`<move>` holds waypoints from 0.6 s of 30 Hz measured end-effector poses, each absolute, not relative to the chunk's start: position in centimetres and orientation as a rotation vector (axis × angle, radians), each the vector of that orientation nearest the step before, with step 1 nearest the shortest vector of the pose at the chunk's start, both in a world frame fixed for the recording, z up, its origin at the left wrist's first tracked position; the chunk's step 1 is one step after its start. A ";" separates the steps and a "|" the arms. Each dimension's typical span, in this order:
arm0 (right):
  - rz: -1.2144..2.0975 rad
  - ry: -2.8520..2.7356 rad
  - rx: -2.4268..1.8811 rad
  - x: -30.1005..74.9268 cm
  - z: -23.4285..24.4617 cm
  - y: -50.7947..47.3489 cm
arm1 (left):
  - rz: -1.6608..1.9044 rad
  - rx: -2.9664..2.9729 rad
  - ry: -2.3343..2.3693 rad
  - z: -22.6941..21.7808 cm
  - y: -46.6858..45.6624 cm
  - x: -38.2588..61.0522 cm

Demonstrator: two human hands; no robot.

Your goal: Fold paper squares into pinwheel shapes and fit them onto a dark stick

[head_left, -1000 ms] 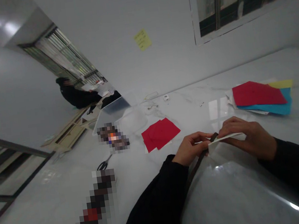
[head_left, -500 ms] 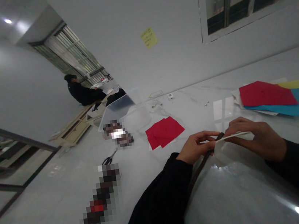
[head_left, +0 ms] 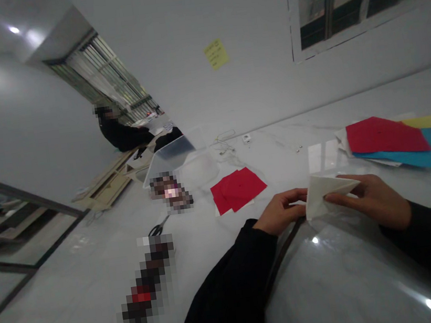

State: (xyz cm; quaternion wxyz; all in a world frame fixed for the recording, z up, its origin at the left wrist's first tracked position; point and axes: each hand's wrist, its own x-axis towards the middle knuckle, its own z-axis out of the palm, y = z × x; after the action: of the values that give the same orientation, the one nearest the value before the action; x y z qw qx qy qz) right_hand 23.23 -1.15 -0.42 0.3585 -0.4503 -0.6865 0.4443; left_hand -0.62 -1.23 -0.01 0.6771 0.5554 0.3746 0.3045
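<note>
Folded white paper [head_left: 323, 196] grasped by fingers of left hand [head_left: 281, 212] and right hand [head_left: 369, 202]

Smooth, matt white paper [head_left: 325, 194] catches little light against the polished, white-veined stone-look tabletop [head_left: 374, 278], whose glossy finish throws back bright reflections. Matt red paper sheets [head_left: 239, 190] lie on the same surface, and a stack of red, blue and yellow paper [head_left: 387, 139] shows a similar flat finish. Nearby stands a clear, shiny plastic box [head_left: 178, 161]. Black cloth sleeves [head_left: 220, 293] look soft and matt. A paper sticky note [head_left: 216, 54] sits on a smooth, matt painted wall [head_left: 144, 43].
</note>
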 end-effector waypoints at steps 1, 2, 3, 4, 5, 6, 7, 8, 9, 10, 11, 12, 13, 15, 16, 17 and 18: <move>1.162 -1.753 -1.162 23.2 -0.4 -1.1 | 0.680 1.245 0.844 0.0 -1.2 -0.7; 1.182 -1.733 -1.164 23.2 -0.4 -1.2 | 0.675 1.242 0.843 0.0 -1.2 -0.7; 1.209 -1.716 -1.167 23.1 -0.4 -1.2 | 0.670 1.240 0.836 0.0 -1.2 -0.8; 1.238 -1.699 -1.173 23.1 -0.4 -1.2 | 0.667 1.239 0.826 0.0 -1.2 -0.8; 1.266 -1.681 -1.180 23.0 -0.5 -1.2 | 0.665 1.237 0.812 0.0 -1.2 -0.9; 1.293 -1.663 -1.185 23.0 -0.5 -1.2 | 0.664 1.234 0.799 0.1 -1.2 -0.9; 1.315 -1.643 -1.191 22.9 -0.6 -1.2 | 0.662 1.230 0.789 0.1 -1.2 -0.9; 1.334 -1.623 -1.193 22.9 -0.6 -1.2 | 0.659 1.225 0.785 0.1 -1.2 -0.9; 1.352 -1.601 -1.192 22.8 -0.7 -1.2 | 0.656 1.219 0.784 0.1 -1.2 -1.0; 1.363 -1.581 -1.191 22.8 -0.8 -1.2 | 0.654 1.212 0.784 0.1 -1.2 -1.0; 1.370 -1.569 -1.190 22.7 -0.8 -1.3 | 0.652 1.204 0.783 0.0 -1.1 -1.0; 1.366 -1.562 -1.191 22.6 -0.8 -1.3 | 0.650 1.194 0.780 -0.1 -1.1 -1.0; 1.356 -1.559 -1.192 22.6 -0.8 -1.3 | 0.650 1.183 0.777 -0.2 -1.1 -1.0; 1.336 -1.563 -1.193 22.5 -0.8 -1.4 | 0.652 1.163 0.765 -0.3 -1.0 -1.0; 1.330 -1.566 -1.190 22.5 -0.8 -1.4 | 0.654 1.155 0.758 -0.4 -1.0 -1.0; 1.327 -1.565 -1.185 22.4 -0.7 -1.4 | 0.656 1.147 0.750 -0.5 -1.0 -1.0; 1.328 -1.562 -1.182 22.5 -0.7 -1.4 | 0.656 1.139 0.741 -0.5 -1.0 -1.0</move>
State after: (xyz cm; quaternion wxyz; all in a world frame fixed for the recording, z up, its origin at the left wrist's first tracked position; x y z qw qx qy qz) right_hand 22.46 -1.44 -0.69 0.3777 -0.4625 -0.6112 0.5194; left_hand -0.98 -1.02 -0.53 0.7286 0.5170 0.3364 0.2978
